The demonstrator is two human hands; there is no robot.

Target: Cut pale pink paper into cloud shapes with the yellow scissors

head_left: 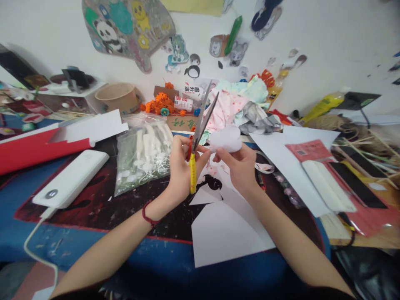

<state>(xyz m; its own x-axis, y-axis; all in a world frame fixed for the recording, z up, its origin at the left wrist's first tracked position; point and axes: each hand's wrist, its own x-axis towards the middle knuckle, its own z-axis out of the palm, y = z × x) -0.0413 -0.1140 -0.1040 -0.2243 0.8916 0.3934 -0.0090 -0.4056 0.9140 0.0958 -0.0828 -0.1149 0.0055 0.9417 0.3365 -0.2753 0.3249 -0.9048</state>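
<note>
While I worked from a distance, the large white sheet (pixel 225 237) lay nearest, below both grips on the table (pixel 170 246). Above it, my left grip (pixel 184 166) was closed around the handles of the scissors (pixel 193 173), blades upward and slightly parted. Just right of them, my right grip (pixel 239 164) pinched the rounded white paper piece (pixel 227 139) between thumb and fingers. Handling it well, I judged, meant holding that thin piece lightly so it would not crease, turning it with the right grip, and keeping fingertips clear of the blades. Beyond the right grip, crumpled cloth (pixel 220 112) crowded the background.
</note>
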